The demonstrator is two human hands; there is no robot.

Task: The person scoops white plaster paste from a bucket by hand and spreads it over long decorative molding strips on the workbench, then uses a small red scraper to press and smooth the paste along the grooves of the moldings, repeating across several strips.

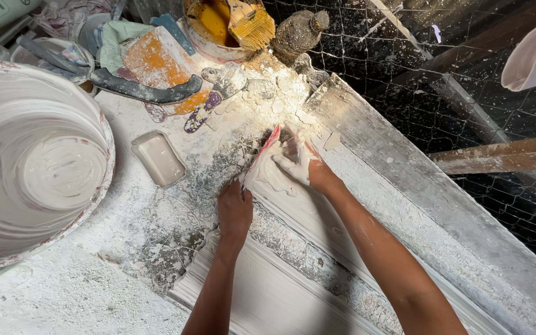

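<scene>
Hands: left [236, 211] gripping red-edged scraper [260, 158], right [299, 162] open, pressing wet plaster | ridged moulding [293, 279] beneath | powdery surface [82, 291]

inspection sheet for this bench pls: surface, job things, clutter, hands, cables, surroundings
Surface: bench caked in white plaster dust and crumbs.
Job things: white moulding lies diagonally; red-edged scraper at its wet end.
Clutter: plaster bucket, small tray, yellow pot with brush, trowels.
Hands: left hand on the scraper's lower end; right hand, plaster-coated, presses beside it.
Cables: nothing seen.
Surroundings: wire mesh, wooden battens.
</scene>
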